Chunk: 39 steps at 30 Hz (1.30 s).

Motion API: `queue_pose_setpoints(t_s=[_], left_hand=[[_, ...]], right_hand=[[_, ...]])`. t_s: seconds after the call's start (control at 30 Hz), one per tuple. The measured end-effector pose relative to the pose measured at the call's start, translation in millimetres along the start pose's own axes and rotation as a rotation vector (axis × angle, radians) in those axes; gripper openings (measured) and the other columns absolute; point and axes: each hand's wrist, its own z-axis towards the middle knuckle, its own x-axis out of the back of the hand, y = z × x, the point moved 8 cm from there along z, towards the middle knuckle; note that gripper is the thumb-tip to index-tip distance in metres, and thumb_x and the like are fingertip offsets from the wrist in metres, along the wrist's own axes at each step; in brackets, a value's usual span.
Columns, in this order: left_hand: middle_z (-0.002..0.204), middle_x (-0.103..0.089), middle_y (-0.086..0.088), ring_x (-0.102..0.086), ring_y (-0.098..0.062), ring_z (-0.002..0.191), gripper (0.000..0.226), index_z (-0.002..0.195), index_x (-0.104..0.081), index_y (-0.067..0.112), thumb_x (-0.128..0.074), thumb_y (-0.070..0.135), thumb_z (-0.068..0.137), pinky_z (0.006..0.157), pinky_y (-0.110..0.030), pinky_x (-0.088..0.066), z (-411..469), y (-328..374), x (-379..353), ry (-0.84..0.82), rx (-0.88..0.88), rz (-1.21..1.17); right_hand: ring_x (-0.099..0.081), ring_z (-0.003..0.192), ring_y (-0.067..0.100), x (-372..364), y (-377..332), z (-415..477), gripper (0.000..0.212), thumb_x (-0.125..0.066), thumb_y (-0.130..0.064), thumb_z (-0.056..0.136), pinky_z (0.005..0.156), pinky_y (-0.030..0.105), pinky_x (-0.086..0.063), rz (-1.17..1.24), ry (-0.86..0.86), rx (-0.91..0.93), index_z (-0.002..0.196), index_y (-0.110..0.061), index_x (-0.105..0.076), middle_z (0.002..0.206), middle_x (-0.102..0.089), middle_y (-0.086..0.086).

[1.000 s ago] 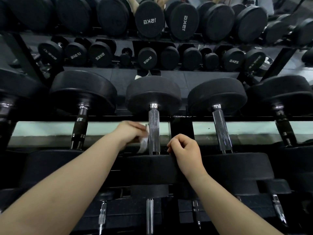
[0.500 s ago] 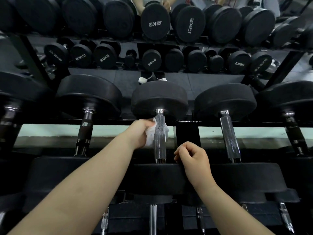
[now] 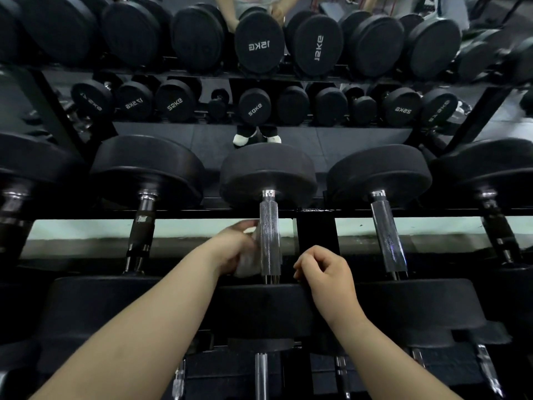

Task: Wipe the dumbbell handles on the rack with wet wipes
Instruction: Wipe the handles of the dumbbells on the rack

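Note:
A black dumbbell lies on the rack in the middle, its knurled chrome handle (image 3: pixel 269 238) running away from me. My left hand (image 3: pixel 235 246) holds a white wet wipe (image 3: pixel 246 264) against the left side of that handle, near its lower half. My right hand (image 3: pixel 326 272) rests on the near black head (image 3: pixel 259 304) of the same dumbbell, fingers curled, holding nothing that I can see.
More dumbbells lie on either side, with handles to the left (image 3: pixel 140 232) and to the right (image 3: pixel 388 241). A mirror behind the rack reflects rows of dumbbells and a person's legs (image 3: pixel 256 137). A lower rack tier (image 3: pixel 261 373) sits beneath my arms.
My left hand has slid the wipe from the top of the handle down toward its near end. The right hand has stayed on the dumbbell head.

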Motion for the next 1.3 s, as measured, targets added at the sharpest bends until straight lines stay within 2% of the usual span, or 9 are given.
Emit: queue_pose_setpoints(t_s=[0.23,0.47,0.53,0.67,0.73,0.87,0.97,1.1,1.3], left_hand=[[0.055,-0.063,-0.002,-0.055,-0.017,0.051,0.059,0.122,-0.047,0.005,-0.024,-0.024,0.077,0.051,-0.021,-0.038,5.0,-1.5,2.5,0.053,0.012,0.093],[0.074,-0.063,-0.005,-0.053,-0.010,0.039,0.048,0.094,-0.058,0.020,-0.035,-0.019,0.080,0.036,-0.014,-0.037,-13.1,-14.6,2.4,-0.055,0.075,0.328],[0.073,-0.061,-0.008,-0.053,-0.019,0.051,0.048,0.089,-0.060,0.025,-0.038,-0.017,0.080,0.045,-0.021,-0.039,-14.6,-15.6,4.4,-0.027,0.065,0.401],[0.067,-0.062,-0.004,-0.057,-0.020,0.056,0.040,0.088,-0.058,0.012,-0.031,-0.018,0.085,0.042,-0.015,-0.045,-4.8,4.9,5.2,0.165,0.025,0.042],[0.078,-0.063,-0.008,-0.055,-0.019,0.060,0.043,0.102,-0.058,0.011,-0.033,-0.019,0.084,0.048,-0.020,-0.045,-3.9,8.2,3.1,0.136,0.032,0.081],[0.052,-0.065,0.002,-0.060,-0.008,0.044,0.038,0.080,-0.062,0.008,-0.035,-0.019,0.081,0.043,-0.013,-0.043,-23.8,-8.4,2.6,0.017,0.054,0.282],[0.091,-0.070,-0.009,-0.060,-0.014,0.063,0.033,0.107,-0.061,0.004,-0.042,-0.011,0.086,0.058,-0.018,-0.045,-35.0,-0.9,11.9,0.186,-0.059,0.340],[0.116,-0.057,-0.019,-0.054,-0.028,0.087,0.048,0.129,-0.047,0.005,-0.034,-0.014,0.087,0.069,-0.033,-0.044,-61.4,11.7,23.5,0.315,-0.181,-0.061],[0.100,-0.065,-0.009,-0.062,-0.023,0.086,0.036,0.115,-0.055,0.006,-0.036,-0.004,0.086,0.075,-0.032,-0.046,-126.7,28.6,-2.9,0.018,-0.304,-0.438]], right_hand=[[-0.043,0.051,0.004,-0.6,-0.2,-0.2,0.023,-0.046,-0.005,0.082,0.045,0.013,-0.033,0.014,-0.012,0.003,0.061,-0.002,-0.056,0.053,-0.053,-0.002],[-0.043,0.048,0.001,-1.4,-0.3,-0.7,0.025,-0.047,-0.003,0.082,0.045,0.011,-0.033,0.022,-0.028,-0.009,0.059,-0.007,-0.054,0.054,-0.052,-0.002],[-0.043,0.048,0.000,-1.4,-0.3,-1.1,0.025,-0.047,-0.004,0.082,0.045,0.011,-0.034,0.019,-0.030,-0.008,0.059,-0.008,-0.054,0.054,-0.052,-0.002],[-0.043,0.051,0.000,0.8,-3.0,-1.1,0.026,-0.047,-0.005,0.082,0.047,0.011,-0.035,0.007,0.002,0.010,0.058,-0.009,-0.053,0.056,-0.052,-0.002],[-0.043,0.051,0.001,0.8,-3.2,-1.6,0.027,-0.047,-0.004,0.082,0.048,0.011,-0.034,0.000,0.017,0.012,0.057,-0.011,-0.052,0.056,-0.052,-0.001],[-0.044,0.056,0.006,2.1,-4.0,-2.0,0.023,-0.046,-0.005,0.083,0.048,0.013,-0.033,-0.017,0.040,0.029,0.062,-0.003,-0.055,0.060,-0.053,0.005],[-0.044,0.062,0.014,2.8,-1.9,-1.2,0.021,-0.046,-0.004,0.082,0.052,0.019,-0.032,-0.030,0.064,0.042,0.065,0.005,-0.054,0.063,-0.052,0.010],[-0.047,0.064,0.015,3.4,-0.3,-3.6,0.021,-0.047,-0.006,0.082,0.060,0.027,-0.036,-0.049,0.078,0.024,0.062,-0.007,-0.054,0.065,-0.055,0.008],[-0.054,0.083,0.004,10.6,-25.9,-27.9,0.013,-0.051,-0.018,0.089,0.068,0.005,-0.039,-0.047,0.222,0.125,0.081,-0.028,-0.055,0.086,-0.059,-0.007]])
